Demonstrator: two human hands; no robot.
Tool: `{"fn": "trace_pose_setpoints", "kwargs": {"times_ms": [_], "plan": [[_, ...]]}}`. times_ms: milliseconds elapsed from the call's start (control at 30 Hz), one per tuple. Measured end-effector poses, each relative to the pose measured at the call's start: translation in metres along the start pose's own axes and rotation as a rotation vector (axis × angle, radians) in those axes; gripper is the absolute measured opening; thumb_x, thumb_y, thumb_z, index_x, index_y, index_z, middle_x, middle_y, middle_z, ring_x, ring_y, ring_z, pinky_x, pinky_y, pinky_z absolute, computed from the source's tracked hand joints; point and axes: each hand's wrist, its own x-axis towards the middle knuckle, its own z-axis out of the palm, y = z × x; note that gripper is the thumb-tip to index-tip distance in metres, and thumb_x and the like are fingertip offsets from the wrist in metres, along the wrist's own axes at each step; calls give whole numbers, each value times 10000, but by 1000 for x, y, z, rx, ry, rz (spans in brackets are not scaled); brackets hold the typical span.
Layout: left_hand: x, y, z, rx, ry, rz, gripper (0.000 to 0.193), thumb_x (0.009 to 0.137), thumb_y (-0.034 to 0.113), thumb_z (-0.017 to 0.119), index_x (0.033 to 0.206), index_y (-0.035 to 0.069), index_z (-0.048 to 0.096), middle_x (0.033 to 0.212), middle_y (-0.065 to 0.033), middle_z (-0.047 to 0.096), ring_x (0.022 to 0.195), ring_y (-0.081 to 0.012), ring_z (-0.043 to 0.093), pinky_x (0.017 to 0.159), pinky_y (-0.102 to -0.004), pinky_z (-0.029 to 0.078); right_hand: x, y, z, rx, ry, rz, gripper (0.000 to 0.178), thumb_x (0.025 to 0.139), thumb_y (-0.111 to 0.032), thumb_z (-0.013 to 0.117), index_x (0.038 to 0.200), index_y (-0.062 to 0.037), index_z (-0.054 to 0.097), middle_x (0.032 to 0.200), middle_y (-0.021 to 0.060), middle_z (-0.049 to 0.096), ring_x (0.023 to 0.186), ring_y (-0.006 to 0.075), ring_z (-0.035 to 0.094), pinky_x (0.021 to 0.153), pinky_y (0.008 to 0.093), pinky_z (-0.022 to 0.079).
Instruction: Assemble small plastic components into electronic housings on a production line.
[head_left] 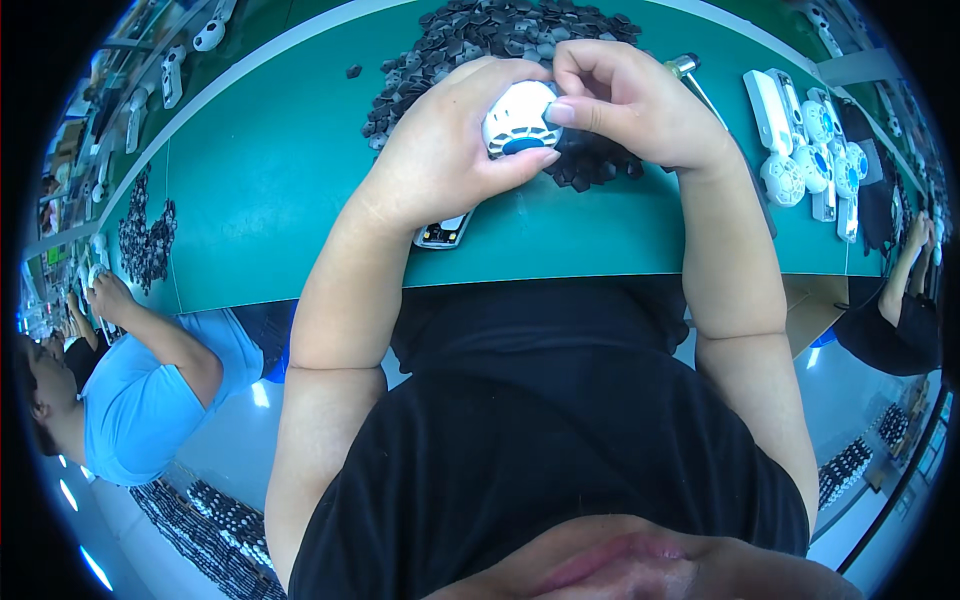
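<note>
My left hand (450, 140) is wrapped round the round white head (520, 105) of a device, which has dark slots in a ring and a blue centre. At its right edge my right hand (625, 105) pinches a small dark piece (550, 112) between thumb and fingers, touching the white surface. The rest of the device is mostly hidden by my left hand and wrist; a white end with a dark inside and metal contacts (443, 234) shows below the wrist. Behind and under both hands lies a big heap of small black flat pieces (500, 30).
Finished-looking white devices with round heads (805, 150) lie stacked at the right of the green table (270, 190). A screwdriver-like tool (685, 65) lies beside my right hand. One stray black piece (353, 71) sits left of the heap. A co-worker in blue (150, 400) works at left, another at right.
</note>
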Motion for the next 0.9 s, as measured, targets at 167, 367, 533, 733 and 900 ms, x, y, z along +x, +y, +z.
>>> {"fn": "trace_pose_setpoints", "kwargs": {"times_ms": [167, 367, 533, 733, 900], "plan": [[-1, 1, -1, 6, -23, 30, 557, 787, 263, 830, 1264, 59, 629, 1167, -149, 662, 1061, -355, 656, 922, -425, 548, 3, 14, 9, 162, -18, -75, 349, 959, -246, 737, 822, -108, 446, 752, -35, 415, 701, 70, 366, 611, 250, 341], [-4, 5, -2, 85, 10, -72, 578, 764, 255, 846, 1264, 55, 636, 1172, -159, 669, 1070, -337, 664, 940, -400, 534, 6, 11, 15, 4, 79, -120, 306, 965, -232, 735, 863, -93, 481, 763, -36, 445, 719, 58, 405, 633, 231, 368], [-4, 30, -37, 133, -186, 56, 609, 739, 254, 874, 1258, 33, 644, 1232, -173, 681, 1122, -328, 670, 981, -412, 519, 10, 40, 11, 284, 158, -118, 285, 962, -288, 733, 858, -55, 607, 748, 70, 572, 687, 161, 539, 636, 295, 447], [-14, -14, -139, -921, 596, 1, 431, 988, 259, 657, 1320, -3, 575, 1225, -228, 687, 1073, -365, 711, 921, -457, 598, 11, 27, 20, -436, 337, -43, 183, 922, -210, 751, 933, -41, 682, 847, 86, 628, 800, 243, 624, 740, 357, 513], [13, -49, -53, -1632, 177, -339, 548, 1040, 429, 548, 1346, -25, 540, 1265, -273, 649, 1042, -362, 696, 817, -369, 611, 12, 45, 30, -669, 277, -174, 161, 864, -177, 767, 956, -54, 719, 904, 121, 669, 876, 329, 651, 785, 421, 535]]}}
